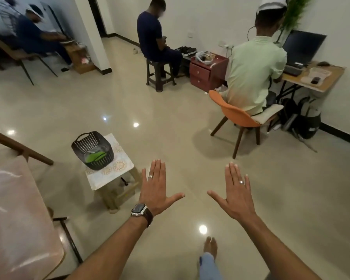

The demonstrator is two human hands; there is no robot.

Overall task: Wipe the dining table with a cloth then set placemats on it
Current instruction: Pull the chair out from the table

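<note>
We hold our left hand (156,190) out flat over the floor, palm down, fingers straight and together pointing away from us, thumb spread toward the right; it holds nothing, and a watch (139,209) sits on its wrist. Our right hand (235,194) mirrors it just beside, flat and empty, fingers forward, thumb spread toward the left, the two thumbs apart. Below the hands our bare foot (210,244) stands on the glossy tiled floor (170,118). To the left of our left hand stands a small stool (109,178) with a patterned top, and on it a dark slatted basket (92,150), upright, with something green (96,156) lying inside, its long axis slanting from lower left to upper right; we cannot tell whether it is a cloth or placemats. The dining table (18,219) fills the lower left corner, its long edge running away from us. Farther off, a person sits on an orange chair (236,116) at a desk.
</note>
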